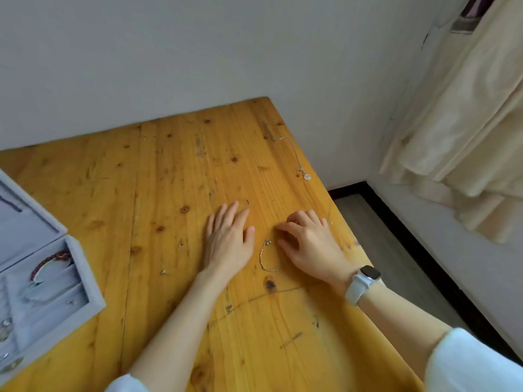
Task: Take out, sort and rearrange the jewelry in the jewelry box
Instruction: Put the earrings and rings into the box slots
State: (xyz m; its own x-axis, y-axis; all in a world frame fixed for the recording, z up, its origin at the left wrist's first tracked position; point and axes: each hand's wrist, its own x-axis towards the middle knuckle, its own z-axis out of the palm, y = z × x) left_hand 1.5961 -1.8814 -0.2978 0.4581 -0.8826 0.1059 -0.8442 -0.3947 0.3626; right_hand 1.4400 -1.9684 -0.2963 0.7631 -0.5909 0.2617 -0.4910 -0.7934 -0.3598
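- The left hand (227,239) lay palm down — fingers (226,212) straight and slightly spread.
- The right hand (310,243) arched — fingers (300,217) curled; whether they pinched anything was unclear.

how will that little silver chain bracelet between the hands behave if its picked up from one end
The silver chain bracelet lies in a loose curve on the wooden table, so it is probably floppy and would dangle. Its links look very fine, so likely light and hard to pinch. The small charm at its far end may swing.
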